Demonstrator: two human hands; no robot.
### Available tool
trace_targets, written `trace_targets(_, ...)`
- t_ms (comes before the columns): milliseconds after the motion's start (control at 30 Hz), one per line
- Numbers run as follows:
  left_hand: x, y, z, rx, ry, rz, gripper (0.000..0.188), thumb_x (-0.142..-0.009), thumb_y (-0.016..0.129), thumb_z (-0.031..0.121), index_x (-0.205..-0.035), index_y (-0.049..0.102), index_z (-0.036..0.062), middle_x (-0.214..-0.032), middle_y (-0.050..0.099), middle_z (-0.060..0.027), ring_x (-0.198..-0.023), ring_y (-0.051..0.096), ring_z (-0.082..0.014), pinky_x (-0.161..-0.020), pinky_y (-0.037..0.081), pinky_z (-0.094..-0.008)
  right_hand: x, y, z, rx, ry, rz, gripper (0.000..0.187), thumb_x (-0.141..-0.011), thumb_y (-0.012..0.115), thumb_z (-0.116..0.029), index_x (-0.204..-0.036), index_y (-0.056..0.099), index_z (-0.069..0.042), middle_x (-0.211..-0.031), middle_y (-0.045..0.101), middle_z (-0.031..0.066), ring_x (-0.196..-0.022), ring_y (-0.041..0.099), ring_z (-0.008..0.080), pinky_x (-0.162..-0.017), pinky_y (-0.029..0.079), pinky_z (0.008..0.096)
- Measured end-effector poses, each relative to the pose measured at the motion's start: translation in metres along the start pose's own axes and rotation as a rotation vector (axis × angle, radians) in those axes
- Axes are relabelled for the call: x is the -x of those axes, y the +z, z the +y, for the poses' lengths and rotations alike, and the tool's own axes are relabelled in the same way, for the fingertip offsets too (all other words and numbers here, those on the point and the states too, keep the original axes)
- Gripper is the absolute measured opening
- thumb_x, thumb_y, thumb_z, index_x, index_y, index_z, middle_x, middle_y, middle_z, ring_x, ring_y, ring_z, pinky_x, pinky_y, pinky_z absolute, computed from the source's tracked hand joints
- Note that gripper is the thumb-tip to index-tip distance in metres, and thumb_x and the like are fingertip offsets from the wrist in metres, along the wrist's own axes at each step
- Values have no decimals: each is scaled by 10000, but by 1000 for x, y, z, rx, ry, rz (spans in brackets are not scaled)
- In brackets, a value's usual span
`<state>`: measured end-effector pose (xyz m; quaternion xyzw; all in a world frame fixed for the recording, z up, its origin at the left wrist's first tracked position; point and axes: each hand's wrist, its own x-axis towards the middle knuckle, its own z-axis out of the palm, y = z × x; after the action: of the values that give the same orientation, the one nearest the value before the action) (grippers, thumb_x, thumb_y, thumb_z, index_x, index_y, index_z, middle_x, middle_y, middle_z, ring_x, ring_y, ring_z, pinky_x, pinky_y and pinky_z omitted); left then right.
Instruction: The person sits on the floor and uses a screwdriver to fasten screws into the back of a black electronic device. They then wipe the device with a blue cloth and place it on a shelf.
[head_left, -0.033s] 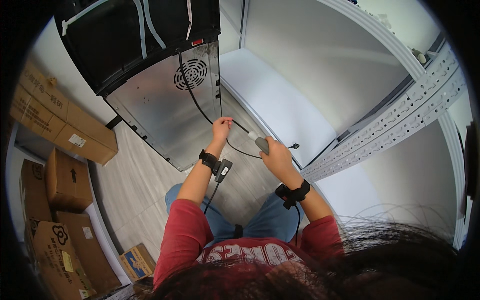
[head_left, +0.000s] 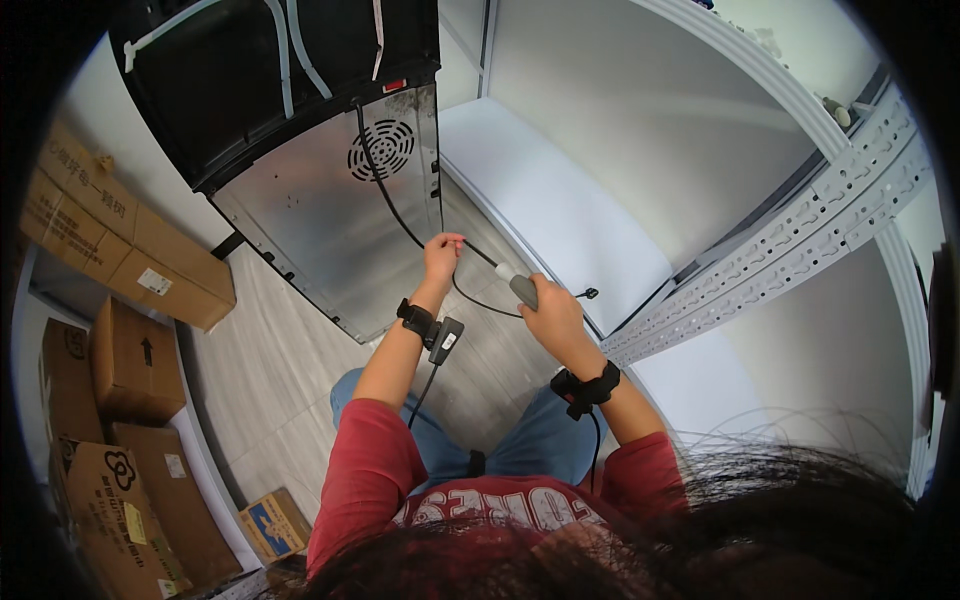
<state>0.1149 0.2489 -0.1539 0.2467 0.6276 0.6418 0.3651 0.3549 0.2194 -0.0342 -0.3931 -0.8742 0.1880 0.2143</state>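
A black power cord runs down from the back of a tall black and silver appliance with a round vent. My left hand is closed in a pinch on the cord. From there a stretch of cord slants right to a grey-handled tool with a pale end. That handle is gripped by my right hand; the tool's exact kind is unclear. A loop of cord hangs below and passes behind my right hand. Beyond that hand a small black plug shows.
Pale hoses hang on the appliance's upper back. White shelving with a perforated metal post stands right. Cardboard boxes line the left side. A smaller box lies lower left. Grey plank floor lies between.
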Motion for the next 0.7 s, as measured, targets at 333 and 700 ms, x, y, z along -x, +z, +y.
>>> trace_targets(333, 4, -2, 31, 57, 1, -119, 195, -908, 427, 12, -919, 620, 32, -712, 525, 19, -625, 466, -78, -558, 372, -222, -1, -6, -6, -33, -46, 61, 345, -736, 737, -137, -1007, 565, -11, -777, 630, 199, -670, 633, 369, -560, 497, 434)
trace_targets(700, -5, 1, 30, -119, 130, -107, 208, -898, 414, -4, -872, 619, 18, -697, 532, 1, -625, 472, -85, -569, 382, -234, -6, -13, -11, -55, -24, 24, 310, -744, 727, -134, -976, 568, -4, -782, 626, 216, -691, 628, 392, -593, 500, 456)
